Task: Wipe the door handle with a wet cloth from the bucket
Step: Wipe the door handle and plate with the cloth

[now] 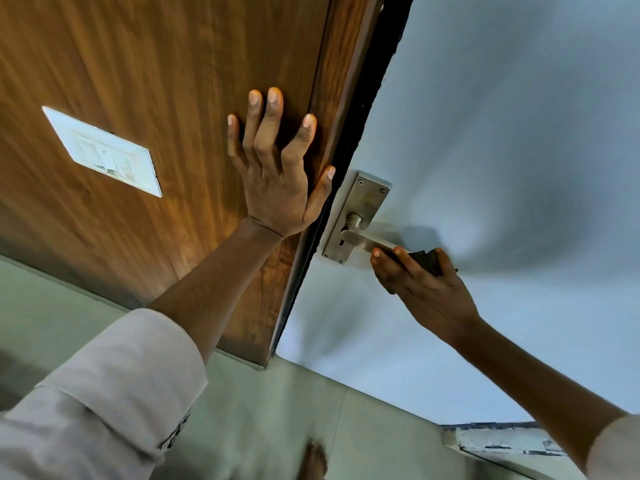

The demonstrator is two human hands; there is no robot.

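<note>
A silver lever door handle (367, 240) on a metal backplate (356, 209) is fixed to the pale blue-white door (502, 133). My right hand (426, 289) is closed around a dark cloth (427, 260), which is wrapped over the outer end of the lever. My left hand (277, 164) lies flat, fingers spread, on the brown wooden panel (156, 64) just left of the door's edge, holding nothing. The bucket is not in view.
A white switch plate (104, 152) sits on the wooden panel to the left. Pale floor tiles (263, 417) lie below, with a bare foot (313, 459) at the bottom edge. A worn step or sill (502, 441) shows at lower right.
</note>
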